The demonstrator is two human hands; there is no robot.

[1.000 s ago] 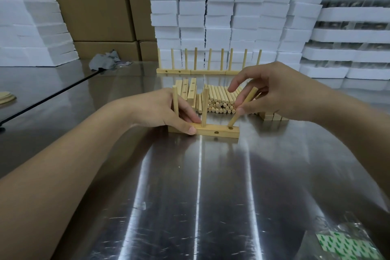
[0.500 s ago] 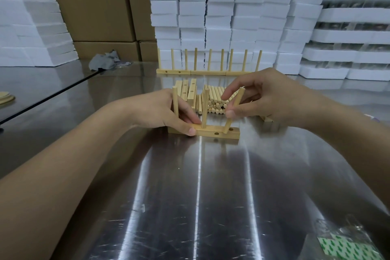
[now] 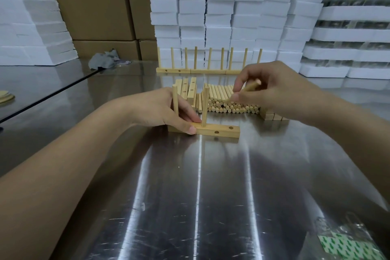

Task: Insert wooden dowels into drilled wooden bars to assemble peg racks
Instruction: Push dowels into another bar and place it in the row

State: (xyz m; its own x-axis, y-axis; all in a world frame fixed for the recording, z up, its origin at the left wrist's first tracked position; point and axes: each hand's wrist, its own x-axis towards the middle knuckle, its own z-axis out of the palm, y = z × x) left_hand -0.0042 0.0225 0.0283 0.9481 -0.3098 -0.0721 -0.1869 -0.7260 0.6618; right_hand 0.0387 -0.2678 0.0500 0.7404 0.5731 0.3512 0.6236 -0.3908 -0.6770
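A drilled wooden bar (image 3: 219, 130) lies on the steel table (image 3: 211, 196) with two dowels standing upright in it, one at the left end (image 3: 175, 99) and one in the middle (image 3: 204, 107). Its right hole (image 3: 231, 127) is open. My left hand (image 3: 168, 112) grips the bar's left part, thumb on the front face. My right hand (image 3: 268, 88) pinches a loose dowel (image 3: 251, 86), tilted, above and behind the bar's right end. A pile of dowels (image 3: 228, 101) lies behind the bar, with several undrilled-looking bars (image 3: 187, 91) to its left.
Finished peg racks (image 3: 202, 65) stand in a row at the table's back. White foam blocks (image 3: 211, 6) and cardboard boxes (image 3: 95, 2) rise behind. A grey rag (image 3: 105, 59) lies at the back left. A clear bag with green-patterned pads (image 3: 348, 245) sits front right.
My right hand has lifted the dowel up and back, away from the bar's right hole, which now shows empty. My left hand and the bar have stayed in place.
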